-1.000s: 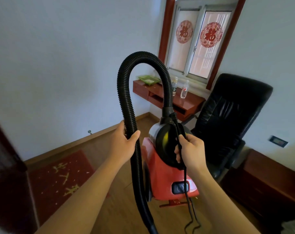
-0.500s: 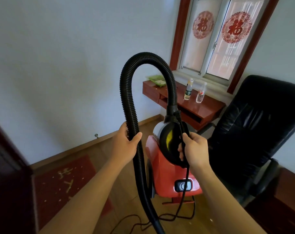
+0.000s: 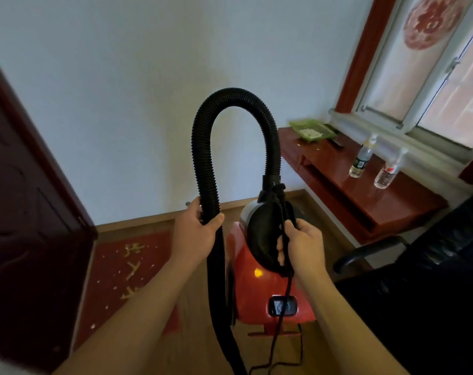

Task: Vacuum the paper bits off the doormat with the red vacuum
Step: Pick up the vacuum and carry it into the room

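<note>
L hand wrapped round the black ribbed hose, thumb in front. R hand grips the black top handle, w/ the power cord caught under its fingers. The red vacuum hangs from R hand, centre frame, above the wood floor; hose arches over it. Red doormat on floor lower left, beside dark door, w/ white paper bits scattered on it. Right side: red worktop w/ 2 bottles & green tray. Black chair lower right.
</note>
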Motion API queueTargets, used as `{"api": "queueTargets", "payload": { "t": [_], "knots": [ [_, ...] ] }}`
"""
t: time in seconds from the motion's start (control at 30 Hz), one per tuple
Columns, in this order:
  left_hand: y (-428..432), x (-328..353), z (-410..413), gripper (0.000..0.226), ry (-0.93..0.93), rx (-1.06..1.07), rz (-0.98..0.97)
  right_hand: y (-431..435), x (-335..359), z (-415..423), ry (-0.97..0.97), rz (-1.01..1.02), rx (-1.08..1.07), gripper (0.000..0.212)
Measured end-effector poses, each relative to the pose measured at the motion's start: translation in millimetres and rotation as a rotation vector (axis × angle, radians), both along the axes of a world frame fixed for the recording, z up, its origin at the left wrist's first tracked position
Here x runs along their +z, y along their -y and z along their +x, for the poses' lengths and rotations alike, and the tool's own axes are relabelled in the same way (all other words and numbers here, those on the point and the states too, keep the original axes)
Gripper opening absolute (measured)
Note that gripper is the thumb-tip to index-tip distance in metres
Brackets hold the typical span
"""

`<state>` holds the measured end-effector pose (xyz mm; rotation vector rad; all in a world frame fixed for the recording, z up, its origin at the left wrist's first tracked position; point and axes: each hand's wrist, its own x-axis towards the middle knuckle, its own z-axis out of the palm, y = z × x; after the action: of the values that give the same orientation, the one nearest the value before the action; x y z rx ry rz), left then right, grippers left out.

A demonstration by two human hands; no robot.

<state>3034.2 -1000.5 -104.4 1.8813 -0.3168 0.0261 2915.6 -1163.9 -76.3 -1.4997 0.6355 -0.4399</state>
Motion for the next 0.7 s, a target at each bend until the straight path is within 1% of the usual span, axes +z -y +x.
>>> {"api": "queueTargets", "payload": {
  "t": [0.17, 0.37, 0.5, 0.7],
  "knots": [
    [27.4, -13.1, 7.7, 0.020, -0.028, 0.102, 0.004, 38.6, -9.9, 20.0, -0.042, 0.034, 0.094, 0.027],
    [45.8, -46.4, 19.9, 0.026, -0.083, 0.148, 0.023, 68.3, -40.2, 45.9, -0.132, 0.077, 0.143, 0.027],
    [59.6, -84.1, 38.5, 0.026, -0.141, 0.143, 0.047, 83.4, -75.8, 69.2, -0.204, 0.103, 0.160, 0.027],
    [76.5, -163.1, 80.6, 0.034, -0.244, 0.123, 0.091, 107.5, -155.5, 118.9, -0.321, 0.115, 0.170, 0.026]
  ]
}}
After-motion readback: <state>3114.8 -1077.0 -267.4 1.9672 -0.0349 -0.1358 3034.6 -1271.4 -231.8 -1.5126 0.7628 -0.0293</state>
